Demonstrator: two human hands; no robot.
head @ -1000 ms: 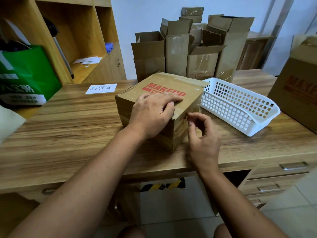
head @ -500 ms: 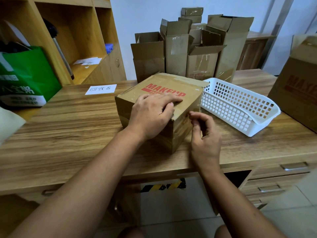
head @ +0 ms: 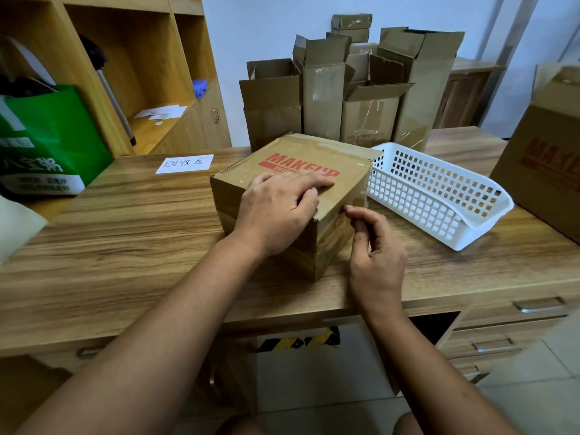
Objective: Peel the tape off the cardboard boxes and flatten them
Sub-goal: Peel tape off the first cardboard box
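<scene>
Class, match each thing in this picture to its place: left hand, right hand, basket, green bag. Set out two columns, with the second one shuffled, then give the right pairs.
Column one
1. left hand
2. right hand
3. basket
4. green bag

Column two
a. on the desk, right of the box
b. far left, beside the shelves
c. flat on top of the box
d. fingers curled at the box's right side

Pairs: 1-c; 2-d; 3-a; 4-b
</scene>
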